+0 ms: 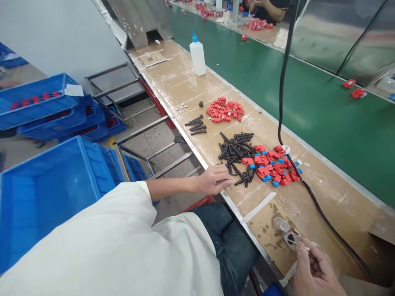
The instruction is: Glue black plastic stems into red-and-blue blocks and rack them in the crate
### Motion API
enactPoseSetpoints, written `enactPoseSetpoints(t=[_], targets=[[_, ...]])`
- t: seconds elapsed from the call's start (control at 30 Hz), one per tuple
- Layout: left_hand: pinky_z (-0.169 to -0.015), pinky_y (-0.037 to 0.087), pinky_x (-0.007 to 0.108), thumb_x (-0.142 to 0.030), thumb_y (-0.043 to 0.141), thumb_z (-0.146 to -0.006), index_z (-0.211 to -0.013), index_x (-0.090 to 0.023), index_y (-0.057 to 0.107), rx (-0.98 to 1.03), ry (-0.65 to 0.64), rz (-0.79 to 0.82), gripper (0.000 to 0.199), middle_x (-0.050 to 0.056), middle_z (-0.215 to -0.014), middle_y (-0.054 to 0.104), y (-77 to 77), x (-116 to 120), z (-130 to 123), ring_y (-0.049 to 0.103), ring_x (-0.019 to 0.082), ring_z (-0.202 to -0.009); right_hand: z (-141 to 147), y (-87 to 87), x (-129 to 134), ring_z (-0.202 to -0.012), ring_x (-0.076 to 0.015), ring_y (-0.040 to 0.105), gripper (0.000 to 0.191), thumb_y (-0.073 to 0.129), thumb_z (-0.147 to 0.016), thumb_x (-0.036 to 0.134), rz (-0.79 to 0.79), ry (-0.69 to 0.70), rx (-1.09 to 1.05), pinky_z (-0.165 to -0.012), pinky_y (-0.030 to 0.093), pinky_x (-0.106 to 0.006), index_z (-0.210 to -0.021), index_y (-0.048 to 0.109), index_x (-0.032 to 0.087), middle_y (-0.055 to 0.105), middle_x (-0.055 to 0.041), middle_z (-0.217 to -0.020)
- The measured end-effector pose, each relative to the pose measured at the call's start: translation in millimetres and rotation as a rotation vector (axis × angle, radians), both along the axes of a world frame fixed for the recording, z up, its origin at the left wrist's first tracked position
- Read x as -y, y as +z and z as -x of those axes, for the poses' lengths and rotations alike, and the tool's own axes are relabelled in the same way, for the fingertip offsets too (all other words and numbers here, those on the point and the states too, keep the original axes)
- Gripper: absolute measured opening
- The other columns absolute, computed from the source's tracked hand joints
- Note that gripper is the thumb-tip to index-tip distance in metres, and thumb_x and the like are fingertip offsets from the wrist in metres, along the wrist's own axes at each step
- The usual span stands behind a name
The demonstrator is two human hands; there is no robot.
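Cardboard-topped bench [191, 88] beside a green belt [277, 86]. Our left hand [212, 179] rests half-closed at the 9 o'clock edge of the black pins [236, 152]; our right hand [311, 269] pinches a thin tool [304, 239] over small clear cups [285, 232]. Draw one pin at a time, we judge.

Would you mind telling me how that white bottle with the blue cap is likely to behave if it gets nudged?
The white bottle stands upright, tall and narrow, so a push near its blue cap would probably tip it. It looks like soft plastic, likely light. Once down, its round body may roll on the table.
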State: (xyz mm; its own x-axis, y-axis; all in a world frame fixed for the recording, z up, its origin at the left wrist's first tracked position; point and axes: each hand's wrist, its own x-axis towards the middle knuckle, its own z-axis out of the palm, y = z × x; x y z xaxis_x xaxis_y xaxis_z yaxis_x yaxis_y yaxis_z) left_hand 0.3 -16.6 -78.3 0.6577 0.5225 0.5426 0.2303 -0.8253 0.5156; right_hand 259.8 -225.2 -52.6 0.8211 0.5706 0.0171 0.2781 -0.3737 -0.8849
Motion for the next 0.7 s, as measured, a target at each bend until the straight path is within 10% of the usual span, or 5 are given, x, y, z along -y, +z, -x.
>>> enactPoseSetpoints(t=[0.43,0.7], targets=[[-0.081,0.050,0.033,-0.037,0.057,-0.094,-0.098,-0.013,0.064,-0.536,-0.012,0.044,0.025,0.013,-0.103,0.065,39.6,-53.8,-98.7,0.064,0.024,-0.094,-0.7,7.7,9.7,-0.071,-0.0158,0.061,0.035,0.063,-0.091,0.049,-0.028,0.208,0.480,-0.072,0.048,-0.028,-0.097,0.077,0.018,0.071,-0.0064,-0.087],[-0.079,0.050,0.028,-0.024,0.059,-0.088,-0.095,-0.013,0.065,-0.307,0.020,0.268,0.015,0.007,-0.089,0.070,39.8,-49.6,-101.6,0.066,0.017,-0.083,2.2,14.2,13.0,-0.072,-0.0166,0.062,0.037,0.060,-0.093,0.050,0.004,0.217,0.460,-0.070,0.049,-0.028,-0.097,0.077,0.018,0.070,-0.0069,-0.086]])
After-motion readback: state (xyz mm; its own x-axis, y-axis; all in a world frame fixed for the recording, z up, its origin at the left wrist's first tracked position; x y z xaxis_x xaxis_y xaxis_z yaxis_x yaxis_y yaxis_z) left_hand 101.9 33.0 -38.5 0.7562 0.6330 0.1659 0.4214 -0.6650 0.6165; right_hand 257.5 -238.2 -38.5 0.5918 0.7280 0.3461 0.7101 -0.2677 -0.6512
